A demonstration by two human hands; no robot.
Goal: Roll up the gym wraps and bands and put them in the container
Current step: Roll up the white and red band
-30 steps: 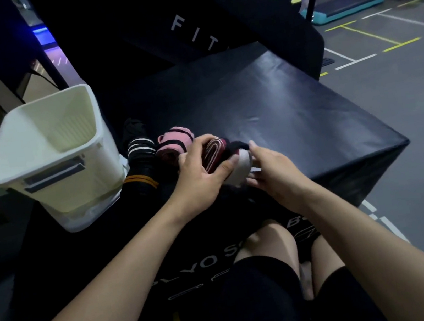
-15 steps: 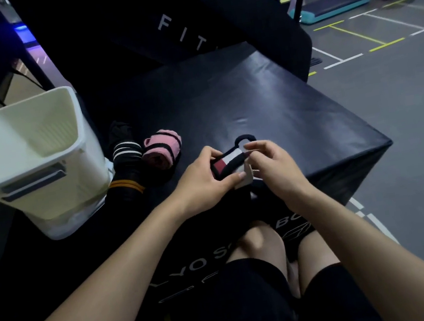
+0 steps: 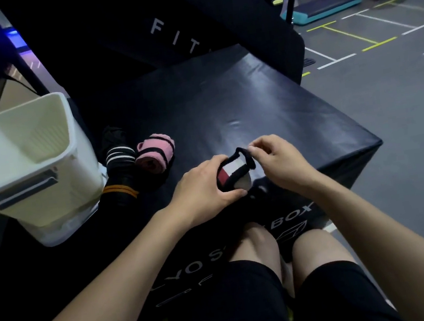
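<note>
A rolled wrap (image 3: 231, 175) with black edging, a white band and a red patch sits between both hands, just above the near part of the black padded box (image 3: 265, 102) that serves as the counter. The left hand (image 3: 201, 189) curls round the roll from the left, thumb under its lower edge. The right hand (image 3: 278, 162) pinches the black loop at the roll's top between thumb and forefinger, the other fingers loosely bent.

To the left lie three more rolled pieces, close together: a pink roll (image 3: 156, 152) with black stripes, a black roll with white stripes (image 3: 119, 155), and a black roll with orange stripes (image 3: 120, 191) nearest the person. Just beside them stands one cream plastic container (image 3: 41, 169), square and tapered, with a slot handle on its side.

The box's smooth front reads in part "YO S" and "BOX". A dark padded panel (image 3: 184, 21) behind shows the letters "FIT". The grey floor (image 3: 385, 74) carries white and yellow lines.
</note>
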